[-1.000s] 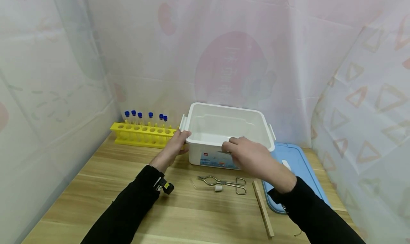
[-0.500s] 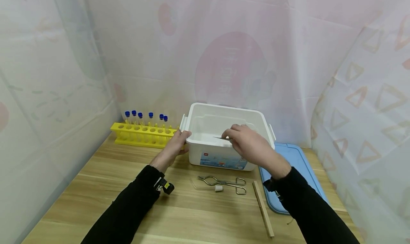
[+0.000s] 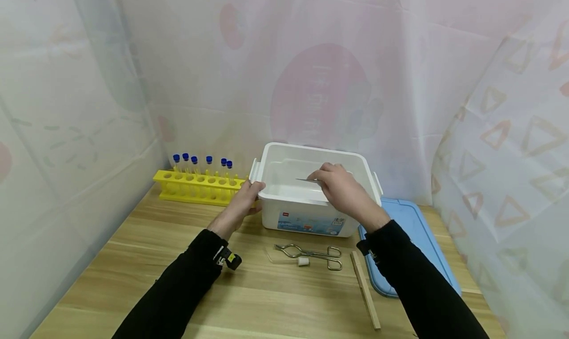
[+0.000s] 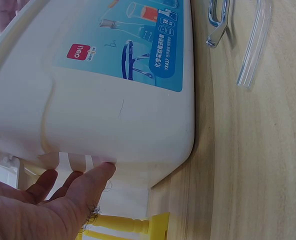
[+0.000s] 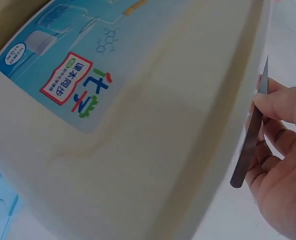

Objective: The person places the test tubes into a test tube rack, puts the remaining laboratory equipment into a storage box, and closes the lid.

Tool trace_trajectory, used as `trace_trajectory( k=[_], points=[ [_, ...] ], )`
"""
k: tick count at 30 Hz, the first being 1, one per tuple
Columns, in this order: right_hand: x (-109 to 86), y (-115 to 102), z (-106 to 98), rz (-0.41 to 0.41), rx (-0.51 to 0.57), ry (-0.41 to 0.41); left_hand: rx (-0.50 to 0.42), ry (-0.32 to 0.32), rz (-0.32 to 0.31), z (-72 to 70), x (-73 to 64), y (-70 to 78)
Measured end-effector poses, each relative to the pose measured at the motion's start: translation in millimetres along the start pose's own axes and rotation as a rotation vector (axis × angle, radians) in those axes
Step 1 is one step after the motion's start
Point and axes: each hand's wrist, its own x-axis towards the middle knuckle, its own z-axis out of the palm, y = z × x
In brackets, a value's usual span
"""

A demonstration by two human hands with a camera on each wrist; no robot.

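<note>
A white plastic box (image 3: 284, 211) stands open at the back of the table, a blue label on its front. My left hand (image 3: 242, 200) is at its left front corner. In the left wrist view the fingertips (image 4: 104, 171) press against the outer side wall below the rim. My right hand (image 3: 340, 186) is over the box's opening and pinches metal tweezers (image 5: 250, 140) between thumb and fingers. Their pointed tip faces left in the head view. Crucible tongs (image 3: 311, 253) and a bent glass tube with a white stopper (image 3: 303, 262) lie before the box.
A yellow rack (image 3: 191, 178) with several blue-capped test tubes (image 3: 209, 162) stands left of the box. A blue lid (image 3: 411, 230) lies to its right, with a wooden stick (image 3: 365, 290) beside it. Patterned cloth hangs behind and at both sides.
My right hand has moved from the box's front rim, up and forward over the opening, carrying the tweezers. My left hand and the box stay where they were.
</note>
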Motion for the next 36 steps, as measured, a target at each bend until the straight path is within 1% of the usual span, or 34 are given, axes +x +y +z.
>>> trace_trajectory(
  k=[6, 12, 21, 30, 36],
  points=[
    [10.4, 7.7, 8.7, 0.037, 0.021, -0.011, -0.006, -0.007, 0.008, -1.4, 0.7, -1.6],
    [20.1, 17.8, 19.8, 0.069, 0.052, -0.020, 0.002, 0.004, 0.002, -0.6, 1.3, -1.6],
    [29.7, 28.3, 29.9, 0.117, 0.103, -0.076, 0.005, 0.003, 0.004, -0.6, 1.5, -2.2],
    [37.6, 40.3, 37.3, 0.135, 0.103, -0.130, 0.003, 0.002, -0.006, -0.7, 1.1, -1.9],
    [38.8, 49.0, 40.3, 0.177, 0.133, -0.169, 0.000, 0.002, -0.002, -0.5, -0.8, 0.4]
  ],
)
